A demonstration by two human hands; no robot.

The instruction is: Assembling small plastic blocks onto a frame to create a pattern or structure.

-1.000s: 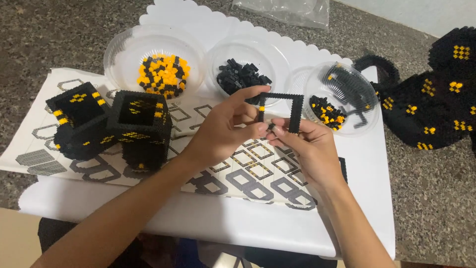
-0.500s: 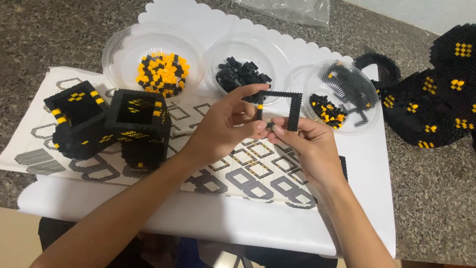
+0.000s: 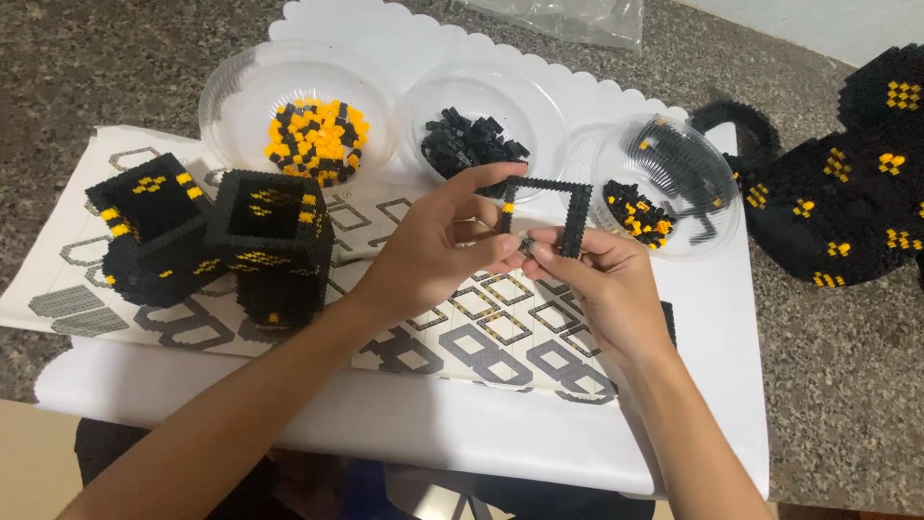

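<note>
A thin square frame of black bricks [image 3: 577, 207] with one yellow brick on its left side is held upright above the instruction sheet [image 3: 462, 327]. My left hand [image 3: 433, 246] grips the frame's left side and top corner with thumb and fingers. My right hand [image 3: 602, 279] pinches the frame's lower edge, fingertips meeting the left hand's there. Whether a loose brick sits between the fingertips I cannot tell.
Three clear plastic bowls stand at the back: yellow and black bricks [image 3: 318, 140], black bricks [image 3: 472, 140], mixed pieces [image 3: 664, 197]. Two hollow black-and-yellow brick blocks [image 3: 269, 241] stand at the left. A large black-and-yellow brick build [image 3: 847, 193] sits at the right on the stone counter.
The frame has shifted slightly right and tilted, and both hands have adjusted their grip at its lower left corner. Nothing else has moved.
</note>
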